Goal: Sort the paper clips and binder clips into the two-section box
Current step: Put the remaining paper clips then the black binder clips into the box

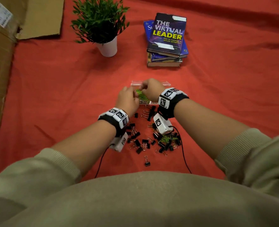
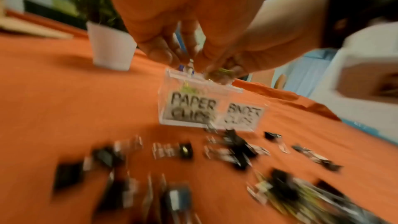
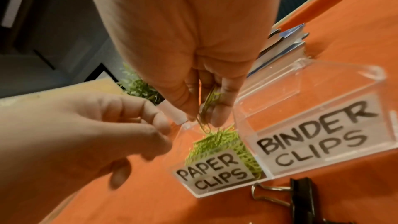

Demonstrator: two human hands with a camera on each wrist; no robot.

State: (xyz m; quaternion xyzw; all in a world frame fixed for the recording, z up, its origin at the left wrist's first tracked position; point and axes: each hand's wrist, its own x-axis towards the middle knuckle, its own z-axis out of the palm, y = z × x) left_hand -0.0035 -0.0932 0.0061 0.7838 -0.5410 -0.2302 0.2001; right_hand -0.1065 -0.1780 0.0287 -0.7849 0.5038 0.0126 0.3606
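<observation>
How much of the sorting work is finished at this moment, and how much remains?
Done: many green paper clips lie in the PAPER CLIPS section of the clear plastic two-section box. In hand: the right hand pinches more green clips over that section; the left hand is beside it. Left: the BINDER CLIPS section looks empty, and black binder clips mixed with green clips remain on the red cloth.

The surface (image 1: 53, 82), draped in red cloth, carries a clear two-section box (image 1: 166, 83), scattered binder clips (image 1: 136, 142), green paper clips (image 1: 165, 139), a potted plant (image 1: 108, 47), stacked books (image 1: 166, 46) and cardboard (image 1: 42, 17).
</observation>
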